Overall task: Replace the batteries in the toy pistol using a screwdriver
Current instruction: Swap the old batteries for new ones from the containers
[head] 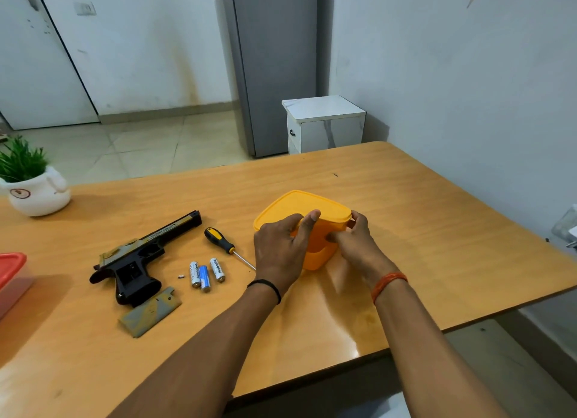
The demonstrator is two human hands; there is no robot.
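The yellow container (315,249) was held at both sides, the left hand (281,249) curled round its near wall with the thumb up at the lid (299,207), the right hand (352,239) pinching the lid's edge. The toy pistol (137,258) lay opened on the table (437,214), its cover (150,311), three batteries (204,274) and the screwdriver (224,246) beside it. The lid was probably best peeled from one corner while the base was steadied.

batteries (204,273) — the two white ones carry lengthwise print that looks like "Heybright", too small to be sure | toy pistol (137,258) — slide lettering too small to read | white plant pot (39,193) — round brown emblem, unreadable
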